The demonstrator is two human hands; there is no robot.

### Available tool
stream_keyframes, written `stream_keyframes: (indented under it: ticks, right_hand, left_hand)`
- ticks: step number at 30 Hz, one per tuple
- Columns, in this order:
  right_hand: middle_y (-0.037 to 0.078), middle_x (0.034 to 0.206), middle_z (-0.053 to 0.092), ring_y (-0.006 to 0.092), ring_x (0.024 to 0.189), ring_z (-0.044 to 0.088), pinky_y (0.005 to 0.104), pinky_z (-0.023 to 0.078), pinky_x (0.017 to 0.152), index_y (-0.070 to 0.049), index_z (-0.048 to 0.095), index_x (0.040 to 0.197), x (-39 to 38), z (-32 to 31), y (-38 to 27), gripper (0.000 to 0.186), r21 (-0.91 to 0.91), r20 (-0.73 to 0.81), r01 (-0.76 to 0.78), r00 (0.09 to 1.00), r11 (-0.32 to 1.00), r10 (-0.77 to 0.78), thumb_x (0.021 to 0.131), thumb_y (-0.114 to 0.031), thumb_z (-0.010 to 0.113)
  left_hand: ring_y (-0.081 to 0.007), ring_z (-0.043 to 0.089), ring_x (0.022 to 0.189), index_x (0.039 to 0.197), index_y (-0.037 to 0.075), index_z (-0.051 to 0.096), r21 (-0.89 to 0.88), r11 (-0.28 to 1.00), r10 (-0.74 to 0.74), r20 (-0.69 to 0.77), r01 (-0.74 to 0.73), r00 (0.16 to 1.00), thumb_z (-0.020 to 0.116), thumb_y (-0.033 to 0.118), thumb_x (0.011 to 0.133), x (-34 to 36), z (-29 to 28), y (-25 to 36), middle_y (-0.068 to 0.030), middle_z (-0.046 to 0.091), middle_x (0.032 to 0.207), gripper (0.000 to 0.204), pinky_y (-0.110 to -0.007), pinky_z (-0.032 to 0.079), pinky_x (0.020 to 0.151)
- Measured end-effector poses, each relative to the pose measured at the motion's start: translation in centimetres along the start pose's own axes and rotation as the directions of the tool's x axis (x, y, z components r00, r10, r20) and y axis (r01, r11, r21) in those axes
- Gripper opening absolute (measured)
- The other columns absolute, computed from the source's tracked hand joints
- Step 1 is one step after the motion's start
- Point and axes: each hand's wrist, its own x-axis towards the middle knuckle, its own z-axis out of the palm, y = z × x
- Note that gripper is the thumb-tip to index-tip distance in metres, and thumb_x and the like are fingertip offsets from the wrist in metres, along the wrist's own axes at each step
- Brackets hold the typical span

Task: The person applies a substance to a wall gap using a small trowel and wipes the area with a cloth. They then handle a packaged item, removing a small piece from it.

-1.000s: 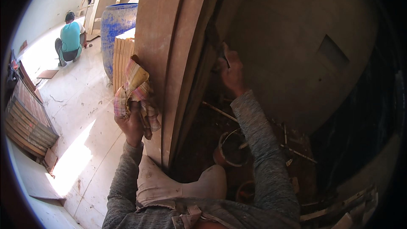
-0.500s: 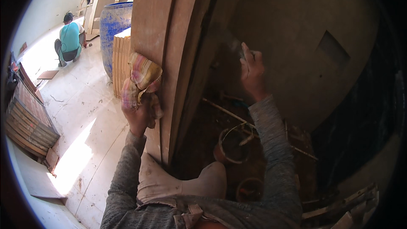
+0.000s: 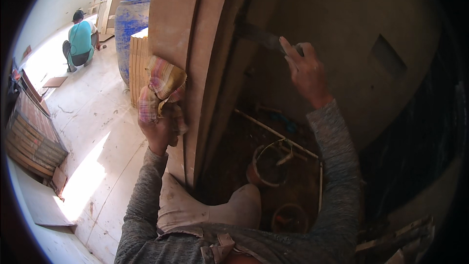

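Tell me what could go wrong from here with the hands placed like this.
The flat tool in the right hand reaches toward the shaded side of the wooden frame; it might slip and scrape the wood. The bunched plaid cloth in the left hand could snag on the frame. The bucket and long stick below are in shade, so a foot might catch one.

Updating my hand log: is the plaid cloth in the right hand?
No, the left hand holds the cloth, while the right hand holds a flat tool.
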Motion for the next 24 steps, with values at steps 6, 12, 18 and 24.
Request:
stream_keyframes:
  ticks: [6, 12, 18, 24]
  right_hand:
    - [0.01, 0.098, 0.054, 0.0218, 0.082, 0.06, 0.032, 0.059, 0.058, -0.022, 0.058, 0.139, 0.6, -2.1, -1.6, 0.057, -0.181, 0.081, -0.012, 0.996, 0.983, 0.028, 0.086, -0.005, 0.068]
    - [0.009, 0.096, 0.054, 0.0218, 0.077, 0.061, 0.0336, 0.057, 0.059, -0.02, 0.059, 0.137, 0.7, -5.8, -3.1, 0.053, -0.18, 0.1, -0.03, 0.994, 0.983, 0.049, 0.086, -0.008, 0.069]
    - [0.01, 0.091, 0.064, 0.0191, 0.08, 0.065, 0.0348, 0.053, 0.073, -0.009, 0.06, 0.135, 1.3, -7.3, -3.7, 0.041, 0.454, 0.05, -0.281, 0.955, 0.845, 0.291, 0.095, -0.017, 0.061]
    - [0.008, 0.088, 0.069, 0.0126, 0.08, 0.063, 0.0298, 0.051, 0.074, 0.0, 0.062, 0.13, 3.4, -6.0, -4.6, 0.041, 0.706, 0.325, -0.526, 0.835, 0.473, 0.443, 0.099, -0.025, 0.055]
  left_hand:
    - [-0.0187, 0.068, 0.095, 0.134, -0.003, 0.055, -0.141, 0.972, -0.194, -0.013, 0.19, 0.981, 0.062, -0.004, 0.082, -0.3, 0.2, 0.8, -0.008, 0.069, 0.105, 0.053, -0.032, 0.053, 0.087]
    - [-0.0197, 0.067, 0.098, 0.134, -0.002, 0.055, -0.064, 0.994, -0.088, 0.017, 0.089, 0.996, 0.061, -0.005, 0.082, 0.1, 0.0, 0.9, -0.0086, 0.069, 0.108, 0.052, -0.034, 0.053, 0.088]
    - [-0.0245, 0.065, 0.108, 0.136, 0.0, 0.055, 0.059, 0.998, -0.035, 0.022, 0.033, 0.999, 0.064, -0.001, 0.084, 0.0, 0.0, -1.3, -0.0136, 0.063, 0.121, 0.053, -0.036, 0.051, 0.093]
    - [-0.0254, 0.064, 0.109, 0.137, 0.002, 0.054, 0.013, 0.995, -0.103, 0.026, 0.103, 0.994, 0.065, 0.001, 0.083, -0.2, -0.3, -1.8, -0.0136, 0.062, 0.122, 0.056, -0.037, 0.051, 0.092]
